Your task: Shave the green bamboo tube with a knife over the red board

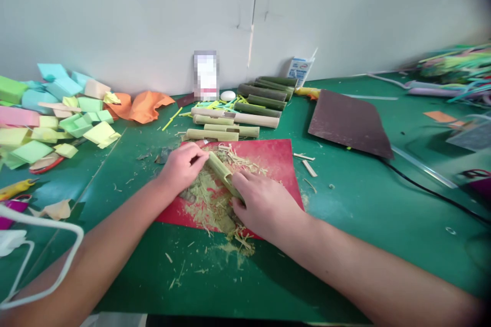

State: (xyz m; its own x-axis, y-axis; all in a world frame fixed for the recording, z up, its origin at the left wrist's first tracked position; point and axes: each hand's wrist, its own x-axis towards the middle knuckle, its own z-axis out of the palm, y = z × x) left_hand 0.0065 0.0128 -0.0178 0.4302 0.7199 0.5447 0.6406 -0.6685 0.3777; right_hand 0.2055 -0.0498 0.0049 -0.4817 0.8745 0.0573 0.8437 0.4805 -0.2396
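Observation:
A pale green bamboo tube (pixel 220 169) with a cut-out slot lies slanted over a red sheet (pixel 282 163). My right hand (pixel 264 202) is wrapped round its lower end. At the tube's upper end, my left hand (pixel 184 166) is closed in a pinch with its fingertips against the rim. Whatever those fingers may hold is hidden. Under both hands, bamboo dust and shavings (pixel 207 196) cover much of the sheet.
Behind the sheet lie several peeled bamboo tubes (pixel 245 118) and darker green ones (pixel 264 92). Coloured paper pieces (pixel 57 112) are heaped at the left. A brown board (pixel 347 120) sits at the right by a black cable (pixel 429 181). A white cable (pixel 76 245) loops near my left forearm.

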